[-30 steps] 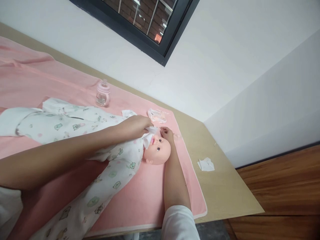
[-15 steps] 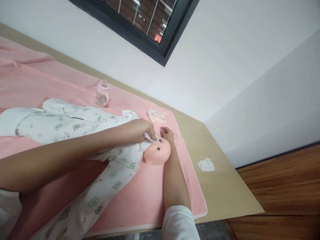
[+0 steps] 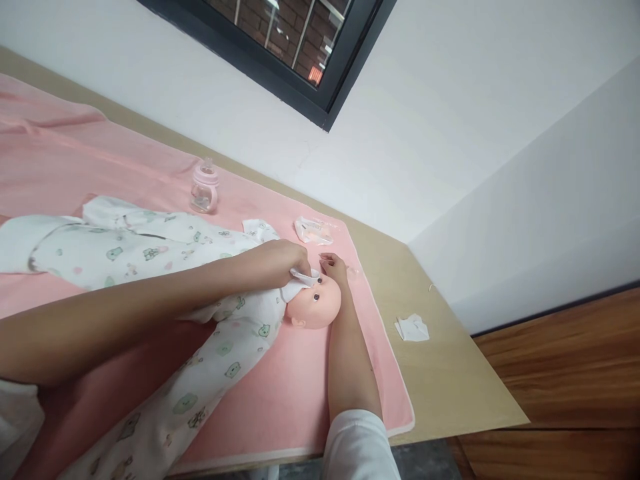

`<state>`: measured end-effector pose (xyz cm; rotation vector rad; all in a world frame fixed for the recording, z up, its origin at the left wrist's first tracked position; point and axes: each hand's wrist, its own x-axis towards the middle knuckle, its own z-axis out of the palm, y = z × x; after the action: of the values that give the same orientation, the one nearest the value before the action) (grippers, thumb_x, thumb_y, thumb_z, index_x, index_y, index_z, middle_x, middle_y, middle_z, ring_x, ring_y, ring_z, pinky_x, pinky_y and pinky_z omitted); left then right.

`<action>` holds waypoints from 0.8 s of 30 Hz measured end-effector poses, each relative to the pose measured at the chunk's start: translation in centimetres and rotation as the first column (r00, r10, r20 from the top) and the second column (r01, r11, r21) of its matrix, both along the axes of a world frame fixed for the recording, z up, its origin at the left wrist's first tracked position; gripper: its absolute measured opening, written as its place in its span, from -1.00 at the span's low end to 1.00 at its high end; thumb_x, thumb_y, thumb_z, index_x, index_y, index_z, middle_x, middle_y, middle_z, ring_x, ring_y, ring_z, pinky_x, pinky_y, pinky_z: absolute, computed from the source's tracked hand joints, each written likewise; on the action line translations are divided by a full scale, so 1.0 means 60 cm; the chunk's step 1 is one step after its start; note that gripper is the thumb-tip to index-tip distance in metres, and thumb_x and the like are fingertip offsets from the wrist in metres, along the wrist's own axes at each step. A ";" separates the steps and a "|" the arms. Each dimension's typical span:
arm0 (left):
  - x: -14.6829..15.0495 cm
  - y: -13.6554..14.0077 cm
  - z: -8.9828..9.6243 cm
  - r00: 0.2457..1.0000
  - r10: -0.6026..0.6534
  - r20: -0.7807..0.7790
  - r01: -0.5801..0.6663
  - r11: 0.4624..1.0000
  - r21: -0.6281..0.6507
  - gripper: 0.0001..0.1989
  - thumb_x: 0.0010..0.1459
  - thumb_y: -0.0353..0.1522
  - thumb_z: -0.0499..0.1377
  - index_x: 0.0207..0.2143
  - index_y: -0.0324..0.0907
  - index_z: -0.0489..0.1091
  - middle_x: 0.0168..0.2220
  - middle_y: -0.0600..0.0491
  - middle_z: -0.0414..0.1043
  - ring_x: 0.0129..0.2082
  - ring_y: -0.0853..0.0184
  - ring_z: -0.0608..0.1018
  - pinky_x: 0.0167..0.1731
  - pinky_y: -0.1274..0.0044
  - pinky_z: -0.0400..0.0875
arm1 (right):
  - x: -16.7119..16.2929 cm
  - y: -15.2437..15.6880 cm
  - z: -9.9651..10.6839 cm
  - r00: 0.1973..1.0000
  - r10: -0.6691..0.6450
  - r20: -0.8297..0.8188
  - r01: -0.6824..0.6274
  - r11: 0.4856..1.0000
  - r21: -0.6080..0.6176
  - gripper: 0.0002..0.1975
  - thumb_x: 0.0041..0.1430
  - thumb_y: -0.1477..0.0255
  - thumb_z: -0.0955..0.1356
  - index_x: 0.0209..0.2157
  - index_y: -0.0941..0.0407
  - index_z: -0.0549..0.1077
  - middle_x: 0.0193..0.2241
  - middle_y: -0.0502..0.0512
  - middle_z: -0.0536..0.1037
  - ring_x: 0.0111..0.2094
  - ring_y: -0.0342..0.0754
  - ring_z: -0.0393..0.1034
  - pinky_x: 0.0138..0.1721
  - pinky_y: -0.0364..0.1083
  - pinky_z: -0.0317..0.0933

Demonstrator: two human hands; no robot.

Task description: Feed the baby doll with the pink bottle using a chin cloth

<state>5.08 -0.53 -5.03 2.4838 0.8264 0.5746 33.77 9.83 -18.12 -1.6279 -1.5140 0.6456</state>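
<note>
A baby doll with a bare pink head (image 3: 317,310) lies on its back in white printed clothes (image 3: 225,347). My left hand (image 3: 285,262) reaches across its chest from the left. Its closed fingers pinch a white cloth (image 3: 301,280), which covers the doll's mouth area. Beyond the top of the doll's head, my right forearm runs up along the blanket. There my right hand (image 3: 334,268) rests with curled fingers around something thin and partly see-through that I cannot make out. Near it lies a clear plastic packet (image 3: 313,231).
A pink blanket (image 3: 285,400) covers much of the wooden table (image 3: 450,380). A baby bottle (image 3: 204,187) with a pink top stands at the back, beyond the doll. Another folded white cloth (image 3: 413,328) lies on bare wood at the right. A wall and window frame (image 3: 320,110) rise behind.
My left hand has shifted very slightly with the cloth at the doll's mouth. My right hand and the doll stay where they were.
</note>
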 end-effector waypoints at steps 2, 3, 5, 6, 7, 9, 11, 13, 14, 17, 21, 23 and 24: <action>0.000 0.000 0.001 1.000 -0.002 -0.005 0.002 1.000 0.008 -0.67 -0.12 -0.55 0.06 -0.36 -0.13 0.55 -0.29 0.02 0.50 -0.35 0.29 0.50 -0.38 0.53 0.19 | 0.001 0.002 -0.001 1.000 0.001 0.005 -0.001 1.000 -0.004 -0.72 0.01 0.43 0.34 -0.19 0.09 0.54 -0.12 0.10 0.61 -0.18 -0.07 0.46 0.02 0.01 0.35; -0.001 0.000 0.002 1.000 0.001 -0.006 -0.001 1.000 0.010 -0.67 -0.12 -0.55 0.06 -0.37 -0.14 0.55 -0.30 0.01 0.49 -0.36 0.29 0.49 -0.39 0.53 0.18 | 0.001 0.003 -0.001 1.000 0.002 0.005 -0.002 1.000 -0.003 -0.72 0.01 0.43 0.34 -0.19 0.09 0.54 -0.12 0.10 0.60 -0.18 -0.07 0.46 0.02 0.01 0.35; -0.001 -0.001 0.003 1.000 0.010 -0.011 -0.010 1.000 0.013 -0.69 -0.11 -0.55 0.05 -0.38 -0.15 0.53 -0.31 0.00 0.48 -0.38 0.29 0.48 -0.41 0.52 0.16 | 0.002 0.005 -0.004 1.000 0.007 -0.001 -0.007 1.000 0.005 -0.72 0.02 0.41 0.34 -0.18 0.09 0.54 -0.13 0.10 0.60 -0.18 -0.07 0.46 0.02 0.01 0.35; -0.001 -0.001 0.004 1.000 0.016 -0.014 -0.016 1.000 0.014 -0.69 -0.11 -0.55 0.04 -0.39 -0.16 0.53 -0.32 0.00 0.47 -0.38 0.29 0.48 -0.41 0.51 0.15 | 0.003 0.006 -0.005 1.000 0.010 -0.003 -0.010 1.000 0.009 -0.71 0.01 0.41 0.34 -0.18 0.09 0.54 -0.13 0.10 0.60 -0.19 -0.07 0.46 0.01 0.01 0.36; -0.001 -0.001 0.005 1.000 0.021 -0.017 -0.021 1.000 0.017 -0.70 -0.10 -0.56 0.04 -0.40 -0.16 0.52 -0.32 0.00 0.47 -0.38 0.29 0.47 -0.41 0.51 0.15 | 0.004 0.006 -0.005 1.000 0.011 -0.005 -0.011 1.000 0.012 -0.71 0.01 0.42 0.34 -0.18 0.09 0.54 -0.14 0.10 0.61 -0.19 -0.07 0.46 0.01 0.01 0.36; -0.001 -0.001 0.005 0.999 0.029 -0.024 -0.028 0.999 0.026 -0.72 -0.10 -0.56 0.03 -0.42 -0.17 0.50 -0.33 -0.01 0.46 -0.37 0.28 0.47 -0.41 0.51 0.14 | 0.005 0.006 -0.006 1.000 0.010 -0.003 -0.010 1.000 0.011 -0.70 0.00 0.42 0.34 -0.18 0.10 0.54 -0.15 0.10 0.61 -0.20 -0.07 0.47 0.00 0.00 0.37; 0.000 -0.001 0.005 0.999 0.036 -0.023 -0.035 0.999 0.039 -0.75 -0.08 -0.55 0.04 -0.44 -0.17 0.48 -0.34 -0.01 0.45 -0.37 0.27 0.47 -0.41 0.51 0.13 | 0.005 0.006 -0.006 1.000 0.007 0.007 -0.007 1.000 0.005 -0.70 0.00 0.42 0.34 -0.18 0.09 0.54 -0.15 0.09 0.61 -0.20 -0.08 0.47 -0.01 -0.01 0.37; 0.000 0.000 0.003 0.999 0.046 -0.019 -0.045 0.998 0.051 -0.77 -0.07 -0.55 0.05 -0.43 -0.17 0.48 -0.35 -0.01 0.44 -0.37 0.27 0.47 -0.42 0.51 0.13 | 0.005 0.005 -0.005 1.000 0.007 0.019 -0.007 1.000 0.001 -0.70 0.01 0.42 0.34 -0.17 0.08 0.54 -0.14 0.08 0.61 -0.19 -0.08 0.47 -0.01 -0.01 0.36; 0.000 0.001 0.003 0.999 0.051 -0.021 -0.049 0.997 0.056 -0.77 -0.06 -0.55 0.05 -0.43 -0.16 0.47 -0.36 -0.01 0.44 -0.38 0.27 0.47 -0.42 0.50 0.12 | 0.005 0.006 -0.004 1.000 0.007 0.024 -0.007 1.000 -0.004 -0.70 0.02 0.42 0.33 -0.17 0.08 0.54 -0.13 0.08 0.61 -0.19 -0.08 0.47 0.00 -0.02 0.36; 0.000 0.002 0.002 0.998 0.059 -0.039 -0.056 0.996 0.070 -0.79 -0.06 -0.55 0.06 -0.44 -0.16 0.45 -0.37 -0.01 0.43 -0.39 0.26 0.48 -0.43 0.50 0.12 | 0.003 0.007 -0.002 0.999 -0.017 0.035 0.018 0.999 -0.029 -0.70 0.02 0.45 0.33 -0.16 0.09 0.54 -0.12 0.09 0.60 -0.19 -0.08 0.47 0.01 -0.02 0.35; -0.001 0.002 0.005 0.995 0.086 -0.050 -0.082 0.993 0.090 -0.83 -0.02 -0.53 0.06 -0.46 -0.17 0.42 -0.36 -0.03 0.45 -0.38 0.24 0.49 -0.42 0.48 0.14 | -0.001 0.004 0.003 0.999 -0.023 0.033 0.024 0.999 -0.037 -0.70 0.02 0.45 0.33 -0.17 0.09 0.54 -0.10 0.09 0.60 -0.19 -0.07 0.47 -0.01 -0.03 0.36; -0.001 0.003 0.007 0.992 0.114 -0.051 -0.108 0.989 0.100 -0.84 0.01 -0.52 0.06 -0.45 -0.17 0.42 -0.34 -0.04 0.46 -0.36 0.22 0.50 -0.41 0.48 0.16 | -0.002 0.001 0.006 1.000 -0.006 0.022 0.006 1.000 -0.029 -0.71 0.02 0.44 0.33 -0.17 0.09 0.54 -0.09 0.10 0.59 -0.18 -0.06 0.47 -0.02 -0.02 0.37; -0.001 0.003 0.007 0.990 0.128 -0.051 -0.123 0.987 0.104 -0.84 0.02 -0.51 0.06 -0.44 -0.17 0.43 -0.34 -0.05 0.46 -0.34 0.21 0.50 -0.41 0.48 0.18 | -0.003 -0.001 0.007 1.000 0.000 0.018 0.001 1.000 -0.028 -0.71 0.02 0.43 0.33 -0.17 0.09 0.54 -0.08 0.11 0.59 -0.17 -0.06 0.46 -0.02 -0.02 0.37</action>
<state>5.04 -0.34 -4.59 2.5639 1.0053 0.6037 33.61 9.76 -17.70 -1.6587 -1.5234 0.6560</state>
